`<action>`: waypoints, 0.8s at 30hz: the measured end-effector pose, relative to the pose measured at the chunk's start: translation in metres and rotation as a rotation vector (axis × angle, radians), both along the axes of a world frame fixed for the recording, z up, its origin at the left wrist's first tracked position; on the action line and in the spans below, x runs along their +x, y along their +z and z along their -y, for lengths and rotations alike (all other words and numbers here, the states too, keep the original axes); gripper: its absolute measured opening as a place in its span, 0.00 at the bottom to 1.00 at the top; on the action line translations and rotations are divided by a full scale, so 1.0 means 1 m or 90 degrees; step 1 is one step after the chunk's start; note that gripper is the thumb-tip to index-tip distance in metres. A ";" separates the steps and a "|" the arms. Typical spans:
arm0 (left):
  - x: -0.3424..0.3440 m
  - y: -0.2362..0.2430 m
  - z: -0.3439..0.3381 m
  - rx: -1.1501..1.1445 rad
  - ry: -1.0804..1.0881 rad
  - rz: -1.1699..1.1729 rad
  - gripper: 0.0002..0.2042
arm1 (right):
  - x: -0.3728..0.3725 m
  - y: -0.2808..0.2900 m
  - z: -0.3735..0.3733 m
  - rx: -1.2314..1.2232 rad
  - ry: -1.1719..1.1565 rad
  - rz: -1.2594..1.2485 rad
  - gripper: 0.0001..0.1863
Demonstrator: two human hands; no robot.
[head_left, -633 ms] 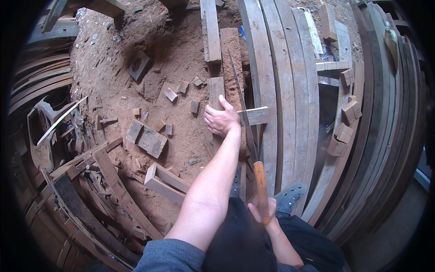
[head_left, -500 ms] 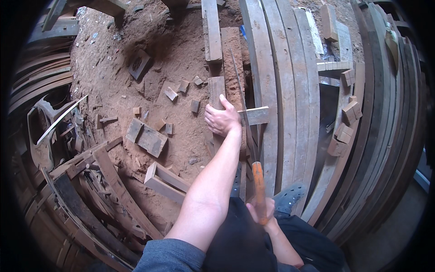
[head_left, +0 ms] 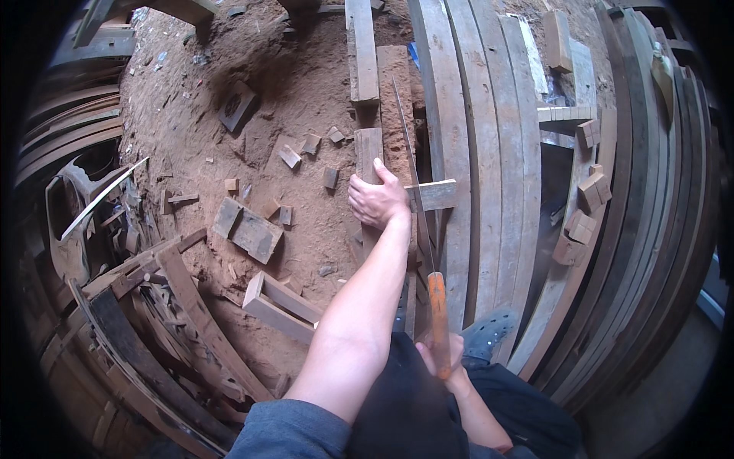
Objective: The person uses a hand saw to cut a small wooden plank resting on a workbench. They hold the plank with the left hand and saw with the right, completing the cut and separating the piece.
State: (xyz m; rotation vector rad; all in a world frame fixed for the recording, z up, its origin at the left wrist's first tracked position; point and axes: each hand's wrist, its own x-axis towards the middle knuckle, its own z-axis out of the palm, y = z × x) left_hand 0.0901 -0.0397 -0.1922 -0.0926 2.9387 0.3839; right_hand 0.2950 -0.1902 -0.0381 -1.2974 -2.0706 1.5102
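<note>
My left hand (head_left: 376,197) grips an upright-running wooden block (head_left: 368,144), thumb along its top. A short board (head_left: 435,194) juts out sideways beside that hand, where the thin blade of a hand saw (head_left: 413,176) crosses it. My right hand (head_left: 447,353) is closed on the saw's worn orange handle (head_left: 436,302), low in the view near my dark trouser legs. A rough, sawdust-covered plank (head_left: 395,61) lies under the blade's far end, behind another timber (head_left: 359,50).
Long planks (head_left: 475,115) are stacked along the right. Small cut blocks (head_left: 593,189) rest on a strip there. Offcuts (head_left: 247,229) and an open wooden frame (head_left: 283,306) lie on sawdust-covered ground (head_left: 183,138) at left. Broken timbers (head_left: 199,321) fill the lower left.
The view has shifted very slightly. The saw blade's tip sits a little further right; both hands keep their grips in nearly the same places.
</note>
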 end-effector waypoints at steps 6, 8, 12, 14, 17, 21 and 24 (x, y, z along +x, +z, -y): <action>0.000 0.003 -0.001 0.014 0.016 0.012 0.29 | 0.001 0.008 0.002 -0.012 -0.110 -0.051 0.10; 0.000 0.003 0.000 0.016 0.019 0.019 0.30 | 0.007 0.020 0.008 -0.007 -0.078 -0.048 0.11; 0.000 0.000 -0.002 0.010 0.018 -0.015 0.28 | 0.032 0.065 0.023 -0.050 -0.036 0.041 0.11; 0.001 -0.001 -0.002 0.001 0.020 -0.013 0.28 | 0.046 0.088 0.026 -0.051 0.011 0.108 0.11; 0.001 0.000 -0.001 0.003 0.021 -0.012 0.28 | 0.052 0.098 0.020 -0.091 -0.057 -0.035 0.11; 0.000 0.006 -0.001 0.033 0.024 0.034 0.31 | 0.025 0.069 0.004 -0.070 -0.074 -0.042 0.11; -0.001 0.011 -0.001 0.036 0.027 0.059 0.31 | 0.008 0.059 0.000 -0.116 -0.064 0.010 0.12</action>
